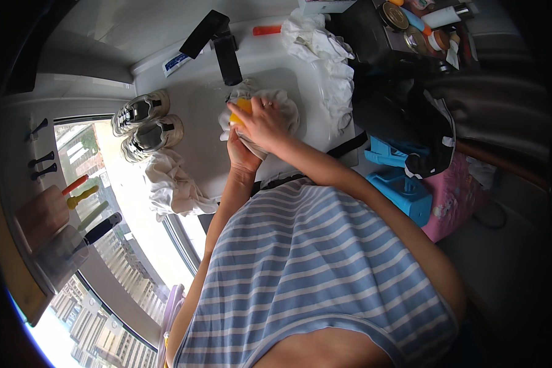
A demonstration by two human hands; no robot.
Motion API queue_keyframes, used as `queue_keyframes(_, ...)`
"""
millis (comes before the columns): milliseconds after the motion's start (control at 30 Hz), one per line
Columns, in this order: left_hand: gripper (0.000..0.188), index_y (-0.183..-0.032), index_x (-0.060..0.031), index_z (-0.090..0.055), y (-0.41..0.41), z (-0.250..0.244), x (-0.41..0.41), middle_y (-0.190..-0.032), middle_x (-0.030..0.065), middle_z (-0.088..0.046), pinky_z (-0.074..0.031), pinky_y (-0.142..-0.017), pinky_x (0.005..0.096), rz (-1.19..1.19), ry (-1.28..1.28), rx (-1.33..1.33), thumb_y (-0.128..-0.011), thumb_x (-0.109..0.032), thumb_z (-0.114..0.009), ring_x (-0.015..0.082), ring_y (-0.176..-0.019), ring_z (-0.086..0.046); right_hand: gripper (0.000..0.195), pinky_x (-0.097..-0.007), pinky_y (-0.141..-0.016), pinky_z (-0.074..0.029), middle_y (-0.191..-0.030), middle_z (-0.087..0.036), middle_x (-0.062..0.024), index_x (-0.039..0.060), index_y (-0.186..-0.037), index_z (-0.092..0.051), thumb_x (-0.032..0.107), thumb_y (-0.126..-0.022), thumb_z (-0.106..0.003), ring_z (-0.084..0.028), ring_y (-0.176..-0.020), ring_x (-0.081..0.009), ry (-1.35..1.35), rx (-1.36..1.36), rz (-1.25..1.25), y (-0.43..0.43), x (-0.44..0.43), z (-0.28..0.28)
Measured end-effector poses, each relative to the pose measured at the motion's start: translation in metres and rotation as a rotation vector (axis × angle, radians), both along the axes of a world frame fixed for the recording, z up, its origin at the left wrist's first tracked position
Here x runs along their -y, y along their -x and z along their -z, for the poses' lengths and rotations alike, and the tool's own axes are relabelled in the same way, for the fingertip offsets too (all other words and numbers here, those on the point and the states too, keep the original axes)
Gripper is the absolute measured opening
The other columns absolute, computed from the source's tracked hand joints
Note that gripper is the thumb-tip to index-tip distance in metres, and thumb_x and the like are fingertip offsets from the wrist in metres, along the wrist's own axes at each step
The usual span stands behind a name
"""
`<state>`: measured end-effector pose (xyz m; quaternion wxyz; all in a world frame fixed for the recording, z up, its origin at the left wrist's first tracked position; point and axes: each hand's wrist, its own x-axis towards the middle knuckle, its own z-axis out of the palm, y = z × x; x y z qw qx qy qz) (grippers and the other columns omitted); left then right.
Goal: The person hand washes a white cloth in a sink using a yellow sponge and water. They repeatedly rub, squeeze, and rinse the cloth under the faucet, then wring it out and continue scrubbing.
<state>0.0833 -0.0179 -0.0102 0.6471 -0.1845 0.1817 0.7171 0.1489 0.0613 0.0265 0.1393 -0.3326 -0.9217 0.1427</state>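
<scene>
In my right hand (266,123) is a yellow-orange block (242,110), a soap bar or a sponge, pressed against wet whitish cloth (285,103). My left hand (243,152) grips the near end of that cloth, just below the block; its fingers are partly hidden by the fabric. Most of the cloth lies bunched in the white sink basin (202,138). Over the far side of the bundle hangs a black faucet (227,60).
A pair of sneakers (147,122) and white fabric (170,184) lie along the left rim. More white cloth (336,83) drapes the right rim. Behind are a toothpaste tube (176,63) and a red object (267,30). Cosmetics (414,39) stand far right, above a blue plastic item (398,195).
</scene>
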Motion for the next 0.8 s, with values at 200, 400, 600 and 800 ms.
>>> queue_keyframes(200, 0.057, -0.136, -0.0099, -0.038, 0.016, -0.033, 0.006, -0.136, 0.0127, -0.043, -0.034, -0.103, 0.0510, 0.034, -0.023, -0.086, -0.096, -0.048, -0.030, 0.0336, -0.123, -0.043, 0.050, -0.0470, -0.078, -0.043, -0.099, -0.052, -0.0163, 0.0249, -0.129, -0.048, 0.038, -0.083, -0.061, -0.051, -0.096, -0.0337, 0.085, 0.205, 0.392, -0.064, -0.063, 0.011)
queue_keyframes(400, 0.051, -0.129, -0.0058, -0.045, 0.037, -0.016, 0.004, -0.126, 0.0143, -0.052, -0.042, -0.096, 0.0499, 0.054, 0.056, -0.100, -0.092, -0.042, -0.045, 0.0328, -0.114, -0.052, 0.058, -0.0454, -0.085, -0.040, -0.105, -0.050, -0.0163, 0.0235, -0.133, -0.041, 0.041, -0.082, -0.063, -0.050, -0.098, -0.0337, -0.083, 0.251, 0.570, -0.121, -0.093, -0.019)
queue_keyframes(600, 0.042, -0.123, -0.0050, -0.050, 0.037, -0.019, 0.006, -0.118, 0.0126, -0.057, -0.045, -0.093, 0.0458, 0.069, 0.080, -0.115, -0.086, -0.025, -0.056, 0.0304, -0.107, -0.056, 0.059, -0.0435, -0.086, -0.038, -0.109, -0.049, -0.0142, 0.0220, -0.133, -0.041, 0.042, -0.081, -0.063, -0.048, -0.102, -0.0307, -0.142, 0.304, 0.605, -0.118, -0.106, -0.004)
queue_keyframes(800, 0.041, -0.119, -0.0022, -0.051, 0.044, -0.023, 0.016, -0.114, 0.0123, -0.060, -0.047, -0.091, 0.0449, 0.052, 0.106, -0.162, -0.084, -0.021, -0.057, 0.0300, -0.103, -0.058, 0.063, -0.0416, -0.088, -0.036, -0.116, -0.047, -0.0137, 0.0222, -0.133, -0.042, 0.041, -0.078, -0.064, -0.046, -0.106, -0.0299, -0.126, 0.416, 0.631, -0.113, -0.103, -0.006)
